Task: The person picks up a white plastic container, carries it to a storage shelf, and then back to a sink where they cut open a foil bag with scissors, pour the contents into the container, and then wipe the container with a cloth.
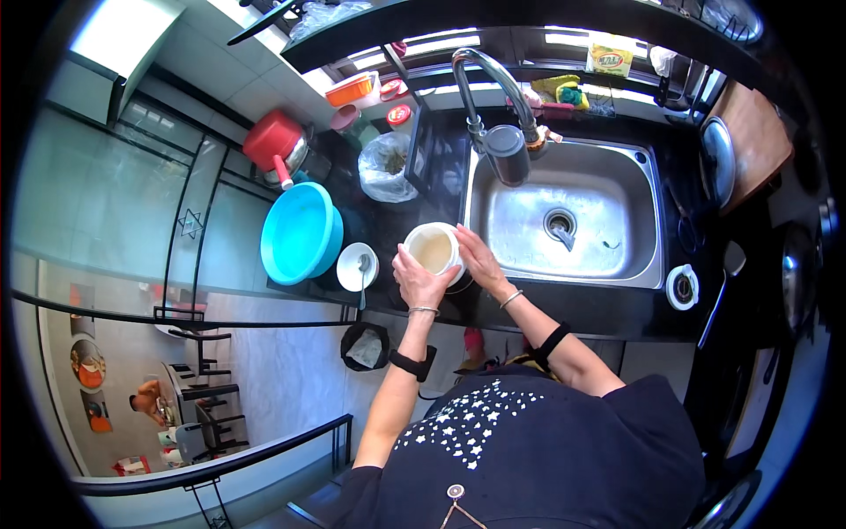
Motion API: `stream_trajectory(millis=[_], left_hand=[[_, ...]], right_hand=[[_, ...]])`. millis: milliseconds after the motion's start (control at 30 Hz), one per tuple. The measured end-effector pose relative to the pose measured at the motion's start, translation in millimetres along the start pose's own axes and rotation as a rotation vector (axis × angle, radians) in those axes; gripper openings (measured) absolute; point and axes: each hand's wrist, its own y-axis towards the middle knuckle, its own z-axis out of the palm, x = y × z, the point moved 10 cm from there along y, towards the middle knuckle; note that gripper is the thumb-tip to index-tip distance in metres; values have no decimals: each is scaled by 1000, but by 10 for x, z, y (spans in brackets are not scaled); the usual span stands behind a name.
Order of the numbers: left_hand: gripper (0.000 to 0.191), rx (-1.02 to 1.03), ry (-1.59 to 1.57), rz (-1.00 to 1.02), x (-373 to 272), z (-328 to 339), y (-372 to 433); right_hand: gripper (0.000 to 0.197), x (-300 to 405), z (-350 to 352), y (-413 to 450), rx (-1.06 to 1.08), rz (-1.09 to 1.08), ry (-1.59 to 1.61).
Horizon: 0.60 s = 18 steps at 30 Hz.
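Between my two hands is a white round container (455, 246) with pale beige contents, near the left edge of the steel sink. My left hand (423, 281) grips its left and near side, the fingers curled around the wall. Against its right side rest the fingers of my right hand (481, 259). Part of a dish or lid rim shows beneath the container. Just left stands a white bowl (349, 272) with a metal spoon (363, 281) in it.
The steel sink (562, 264) lies right, under a curved faucet (492, 59). A blue basin (297, 231), a bag-lined container (383, 178) and a red-handled pot (269, 139) stand left. A round white lidded item (682, 287) and a spatula (733, 258) lie at right.
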Motion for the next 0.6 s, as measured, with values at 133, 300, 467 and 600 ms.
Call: stream_trajectory(millis=[133, 300, 467, 600], left_hand=[[115, -5, 10, -20, 11, 11, -1], [115, -7, 5, -15, 17, 20, -12], [112, -36, 13, -6, 27, -3, 1], [113, -6, 18, 10, 23, 19, 17]], right_hand=[[31, -70, -7, -55, -47, 87, 69], [29, -83, -36, -161, -132, 183, 237], [27, -268, -45, -395, -159, 543, 623], [35, -363, 92, -542, -217, 986, 1319]])
